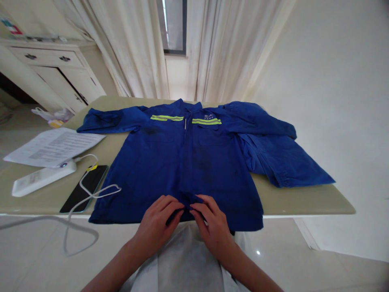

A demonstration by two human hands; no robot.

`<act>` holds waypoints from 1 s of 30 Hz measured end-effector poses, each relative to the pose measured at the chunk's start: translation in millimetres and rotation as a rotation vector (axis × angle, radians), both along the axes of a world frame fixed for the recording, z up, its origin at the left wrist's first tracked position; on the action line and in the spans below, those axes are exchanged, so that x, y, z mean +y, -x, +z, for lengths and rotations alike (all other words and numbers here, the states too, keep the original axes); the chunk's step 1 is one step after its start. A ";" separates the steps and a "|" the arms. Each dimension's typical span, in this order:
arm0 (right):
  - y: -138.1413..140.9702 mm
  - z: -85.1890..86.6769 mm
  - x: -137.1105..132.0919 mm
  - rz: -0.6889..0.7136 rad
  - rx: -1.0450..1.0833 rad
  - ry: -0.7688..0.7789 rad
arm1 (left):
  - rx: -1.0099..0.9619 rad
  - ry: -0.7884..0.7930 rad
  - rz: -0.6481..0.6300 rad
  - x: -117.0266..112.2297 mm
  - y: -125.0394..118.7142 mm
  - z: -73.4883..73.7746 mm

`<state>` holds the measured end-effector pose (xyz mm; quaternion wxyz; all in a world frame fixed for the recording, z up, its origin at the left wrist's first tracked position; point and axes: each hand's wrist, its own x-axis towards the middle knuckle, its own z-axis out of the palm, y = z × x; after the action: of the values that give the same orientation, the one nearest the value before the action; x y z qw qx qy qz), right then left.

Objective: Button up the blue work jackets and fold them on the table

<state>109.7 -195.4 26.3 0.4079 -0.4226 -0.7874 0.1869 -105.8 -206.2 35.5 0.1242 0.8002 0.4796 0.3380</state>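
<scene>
A blue work jacket lies front side up across the table, its collar at the far side and yellow-green reflective strips over the chest. At the middle of its bottom hem, my left hand pinches the cloth between thumb and fingers. Just to the right, my right hand grips the other side of the front opening in the same way. The fingertips of both hands are close together. What exactly lies between them is partly hidden by the fingers.
More folded blue cloth lies under the jacket's sleeve at right. Left of the jacket are a phone, a white power strip, a looping white cable and printed papers. The table's near edge runs before me.
</scene>
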 end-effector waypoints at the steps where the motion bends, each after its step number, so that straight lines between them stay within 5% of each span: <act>1: 0.0 -0.3 0.2 0.000 0.003 0.001 | -0.003 -0.013 -0.003 1.3 -1.6 0.5; 6: -0.5 -3.1 -1.2 -0.029 -0.023 -0.026 | -0.049 -0.057 -0.014 6.2 -4.2 -3.2; 12: -1.2 -1.3 -4.6 -0.030 -0.097 -0.092 | -0.132 0.116 -0.029 6.6 4.3 0.9; 23: -0.3 -0.7 -7.4 -0.041 -0.235 -0.231 | 0.030 -0.070 -0.066 3.7 2.0 6.1; 30: 2.2 16.2 -6.6 0.019 -0.409 -0.313 | 0.147 -0.204 -0.067 -0.5 0.0 9.4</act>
<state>107.5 -202.0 42.5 0.2991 -0.3759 -0.8768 -0.0229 -105.8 -206.7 44.9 0.0179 0.8468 0.4237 0.3210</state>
